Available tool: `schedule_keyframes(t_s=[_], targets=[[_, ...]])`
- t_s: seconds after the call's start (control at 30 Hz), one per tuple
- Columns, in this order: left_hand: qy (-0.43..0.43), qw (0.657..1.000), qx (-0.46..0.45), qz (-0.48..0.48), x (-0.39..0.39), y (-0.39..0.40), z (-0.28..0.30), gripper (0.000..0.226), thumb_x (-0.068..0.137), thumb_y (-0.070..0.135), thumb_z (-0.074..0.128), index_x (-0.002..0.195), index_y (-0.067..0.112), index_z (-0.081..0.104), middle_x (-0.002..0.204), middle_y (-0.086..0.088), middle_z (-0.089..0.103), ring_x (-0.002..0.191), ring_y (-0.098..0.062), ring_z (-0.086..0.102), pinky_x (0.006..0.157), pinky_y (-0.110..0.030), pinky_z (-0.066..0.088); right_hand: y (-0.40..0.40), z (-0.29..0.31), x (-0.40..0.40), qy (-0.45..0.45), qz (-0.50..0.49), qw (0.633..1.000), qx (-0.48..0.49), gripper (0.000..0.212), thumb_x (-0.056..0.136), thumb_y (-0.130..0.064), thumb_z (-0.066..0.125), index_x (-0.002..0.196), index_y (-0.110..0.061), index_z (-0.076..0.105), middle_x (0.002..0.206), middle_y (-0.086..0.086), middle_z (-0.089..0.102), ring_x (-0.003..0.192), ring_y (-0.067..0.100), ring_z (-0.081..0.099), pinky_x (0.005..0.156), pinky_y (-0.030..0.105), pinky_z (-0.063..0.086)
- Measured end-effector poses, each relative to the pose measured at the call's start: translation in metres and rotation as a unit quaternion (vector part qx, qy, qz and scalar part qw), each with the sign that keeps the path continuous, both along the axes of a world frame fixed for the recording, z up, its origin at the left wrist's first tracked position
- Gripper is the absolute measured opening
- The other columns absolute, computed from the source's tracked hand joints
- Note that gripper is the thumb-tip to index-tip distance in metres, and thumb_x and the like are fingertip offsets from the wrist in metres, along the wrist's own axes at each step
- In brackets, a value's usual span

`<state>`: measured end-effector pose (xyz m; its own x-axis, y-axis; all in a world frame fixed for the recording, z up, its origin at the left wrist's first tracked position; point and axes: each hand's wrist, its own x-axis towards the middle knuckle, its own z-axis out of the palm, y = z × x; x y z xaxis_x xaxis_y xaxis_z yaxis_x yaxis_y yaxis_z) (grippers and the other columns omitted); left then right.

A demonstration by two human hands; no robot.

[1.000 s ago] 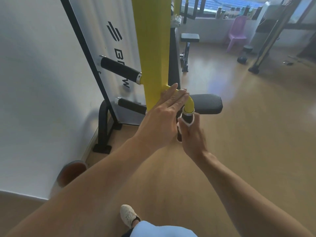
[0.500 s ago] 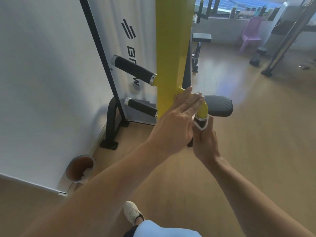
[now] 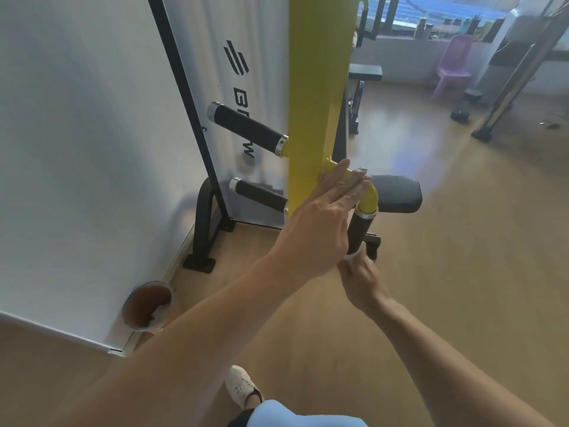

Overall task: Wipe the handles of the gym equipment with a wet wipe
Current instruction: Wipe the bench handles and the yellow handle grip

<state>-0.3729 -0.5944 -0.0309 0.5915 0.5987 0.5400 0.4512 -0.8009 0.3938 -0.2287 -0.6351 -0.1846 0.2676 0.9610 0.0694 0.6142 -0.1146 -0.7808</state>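
The left hand (image 3: 320,223) reaches forward with its forearm stretched out, palm down and fingers (image 3: 354,183) straight and pressed side by side, lying flat on the short yellow arm (image 3: 368,198) that juts from the yellow post (image 3: 317,87) of the gym machine. The right hand (image 3: 361,280) comes in lower, wrist bent upward, its fingers curled round the bottom end of the black handle (image 3: 360,231) with a white wet wipe (image 3: 351,257) pinched between them and the grip; only a small crumpled edge of the wipe shows above the knuckles. That handle hangs down from a curved yellow elbow, capped by a bright metal ring, and its surface looks matte and finely textured, like rubber. Two more cylindrical handles of the same dark grip stick out to the left of the post, an upper handle (image 3: 246,127) and a lower handle (image 3: 260,195), each with a silvery end cap. The post is a smooth, glossy, square-edged painted column. Behind it, a black padded seat (image 3: 397,194) with a woven-looking cover sits just beyond the left fingertips. A white panel (image 3: 92,149) framed in black stands to the left on a black tubular foot, and a round brown-tinted container (image 3: 147,305) rests on the wooden floor (image 3: 462,241) at its base. A lilac plastic chair (image 3: 451,66) stands well apart near the window.
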Motion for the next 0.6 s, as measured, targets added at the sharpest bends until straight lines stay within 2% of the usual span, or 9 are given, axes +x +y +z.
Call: schedule_keyframes(t_s=[0.03, 0.1, 0.23, 0.3, 0.37, 0.47, 0.5, 0.53, 0.6], targets=[[0.000, 1.000, 0.001, 0.000, 0.000, 0.000, 0.001, 0.057, 0.092, 0.001, 0.054, 0.148, 0.009, 0.044, 0.156, -0.001, 0.042, 0.153, -0.014, 0.018, 0.122, -0.019, -0.004, -0.003, -0.006, 0.001, -0.011, -0.005, 0.999, -0.051, 0.036, 0.100, -0.048, 0.042, 0.122, -0.019, 0.045, 0.109, -0.003, 0.062, 0.086, 0.012, 0.057, 0.074, 0.032, 0.043], [0.001, 1.000, 0.007, -0.001, 0.001, -0.001, 0.001, 0.060, 0.092, 0.000, 0.056, 0.149, 0.010, 0.043, 0.157, -0.001, 0.040, 0.153, -0.014, 0.017, 0.122, -0.019, -0.006, -0.005, 0.003, 0.002, 0.017, -0.016, 0.999, -0.048, 0.037, 0.100, -0.041, 0.049, 0.131, -0.021, 0.044, 0.112, -0.007, 0.059, 0.096, 0.014, 0.056, 0.075, 0.031, 0.042], [0.003, 1.000, 0.019, -0.004, 0.000, -0.003, 0.000, 0.065, 0.087, -0.004, 0.061, 0.148, 0.007, 0.043, 0.157, -0.003, 0.041, 0.153, -0.015, 0.017, 0.124, -0.024, 0.001, -0.005, 0.073, -0.002, 0.063, -0.020, 0.990, 0.126, 0.030, 0.094, -0.039, 0.048, 0.114, -0.017, 0.048, 0.090, -0.005, 0.063, 0.079, 0.007, 0.061, 0.061, 0.013, 0.043], [-0.001, 1.000, 0.016, -0.002, -0.001, -0.005, -0.001, 0.064, 0.087, -0.004, 0.062, 0.147, 0.005, 0.045, 0.156, -0.004, 0.043, 0.153, -0.016, 0.019, 0.123, -0.020, -0.002, -0.002, 0.079, -0.003, 0.067, -0.004, 0.984, 0.164, 0.035, 0.097, -0.040, 0.048, 0.115, -0.009, 0.047, 0.091, 0.004, 0.063, 0.078, 0.013, 0.059, 0.063, 0.016, 0.045], [-0.006, 1.000, 0.007, -0.001, 0.000, -0.005, -0.002, 0.061, 0.088, -0.004, 0.059, 0.147, 0.005, 0.046, 0.155, -0.004, 0.043, 0.152, -0.016, 0.020, 0.123, -0.020, -0.002, -0.002, 0.056, -0.002, 0.046, 0.022, 0.990, 0.130, 0.041, 0.101, -0.041, 0.046, 0.127, -0.010, 0.043, 0.101, 0.011, 0.064, 0.083, 0.020, 0.060, 0.073, 0.032, 0.051], [-0.012, 1.000, 0.000, -0.005, -0.002, -0.004, 0.001, 0.059, 0.092, 0.006, 0.057, 0.149, 0.008, 0.042, 0.158, -0.002, 0.039, 0.153, -0.013, 0.017, 0.121, -0.018, -0.005, -0.016, 0.008, 0.010, -0.075, 0.048, 0.985, -0.151, 0.031, 0.104, -0.039, 0.041, 0.128, -0.020, 0.049, 0.103, 0.005, 0.063, 0.085, 0.022, 0.057, 0.074, 0.038, 0.049], [-0.014, 1.000, -0.015, -0.019, -0.005, -0.004, 0.003, 0.060, 0.094, 0.009, 0.058, 0.151, 0.010, 0.040, 0.159, 0.001, 0.037, 0.153, -0.010, 0.015, 0.121, -0.018, -0.002, -0.022, 0.000, 0.016, -0.065, 0.031, 0.977, -0.202, 0.029, 0.103, -0.040, 0.041, 0.121, -0.024, 0.058, 0.099, 0.001, 0.066, 0.086, 0.024, 0.059, 0.075, 0.036, 0.050], [-0.020, 0.999, -0.034, -0.034, -0.011, -0.005, 0.006, 0.063, 0.094, 0.012, 0.061, 0.153, 0.013, 0.037, 0.160, 0.003, 0.035, 0.153, -0.007, 0.015, 0.122, -0.019, 0.003, -0.026, -0.002, 0.023, -0.014, -0.002, 0.983, -0.183, 0.030, 0.102, -0.042, 0.044, 0.110, -0.024, 0.067, 0.092, -0.005, 0.070, 0.086, 0.025, 0.062, 0.073, 0.032, 0.051], [-0.050, 0.997, -0.041, -0.040, -0.027, -0.004, 0.014, 0.064, 0.094, 0.013, 0.064, 0.152, 0.015, 0.038, 0.157, 0.004, 0.040, 0.149, -0.006, 0.026, 0.123, -0.027, 0.019, -0.030, 0.027, 0.034, 0.083, -0.109, 0.989, -0.058, 0.035, 0.096, -0.043, 0.053, 0.085, -0.016, 0.074, 0.075, -0.012, 0.070, 0.081, 0.027, 0.064, 0.064, 0.025, 0.045]])
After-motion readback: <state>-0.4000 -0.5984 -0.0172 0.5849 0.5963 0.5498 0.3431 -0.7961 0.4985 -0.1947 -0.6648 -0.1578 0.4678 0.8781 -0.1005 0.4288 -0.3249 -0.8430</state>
